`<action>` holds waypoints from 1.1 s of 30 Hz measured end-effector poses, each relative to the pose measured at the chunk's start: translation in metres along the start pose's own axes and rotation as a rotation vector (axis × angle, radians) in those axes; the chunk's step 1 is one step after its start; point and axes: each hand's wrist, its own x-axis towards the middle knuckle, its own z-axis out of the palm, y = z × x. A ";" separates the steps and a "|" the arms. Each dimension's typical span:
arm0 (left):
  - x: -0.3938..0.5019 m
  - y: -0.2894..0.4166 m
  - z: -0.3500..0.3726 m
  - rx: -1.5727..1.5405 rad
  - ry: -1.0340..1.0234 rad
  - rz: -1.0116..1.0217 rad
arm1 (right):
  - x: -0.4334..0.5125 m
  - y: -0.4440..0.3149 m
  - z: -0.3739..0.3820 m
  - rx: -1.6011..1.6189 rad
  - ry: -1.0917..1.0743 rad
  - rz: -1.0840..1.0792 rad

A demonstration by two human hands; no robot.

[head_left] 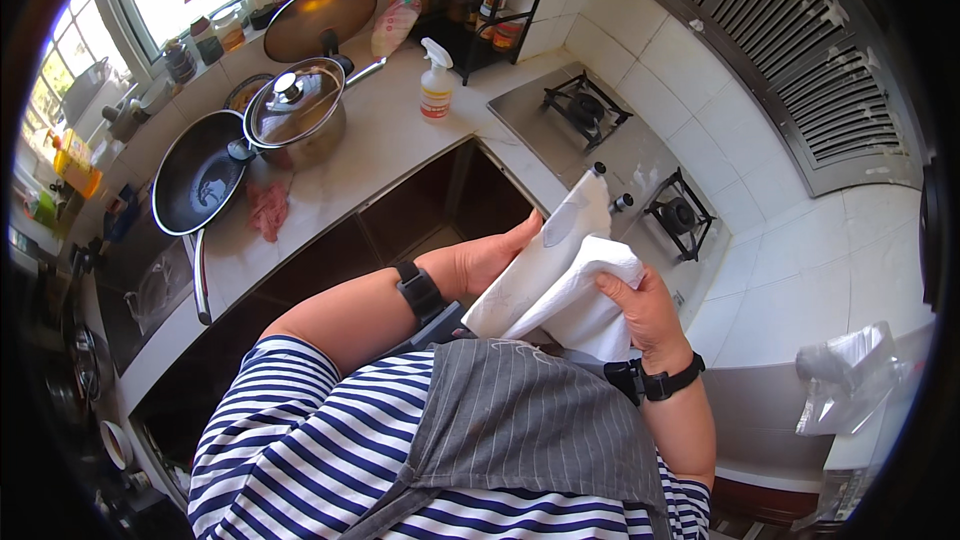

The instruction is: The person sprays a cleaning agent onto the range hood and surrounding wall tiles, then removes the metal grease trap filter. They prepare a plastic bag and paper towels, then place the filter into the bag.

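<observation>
My left hand grips a flat white pack with a pale leaf print from its left side, thumb up along the edge and the other fingers hidden behind it. In my right hand a white paper towel is pinched between thumb and fingers. It bunches at the top and hangs against the pack's right side; whether it is still joined to the pack cannot be told. Both hands are in front of my apron, above the counter's front edge. Beyond them lies a steel gas hob with two burners.
A spray bottle stands on the counter left of the hob. Further left are a lidded pot, a frying pan with its handle past the edge, and a pink cloth. A range hood overhangs the right wall.
</observation>
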 end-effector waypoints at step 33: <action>0.014 0.011 -0.029 0.069 0.025 0.236 | -0.019 -0.010 -0.036 -0.333 -0.073 0.115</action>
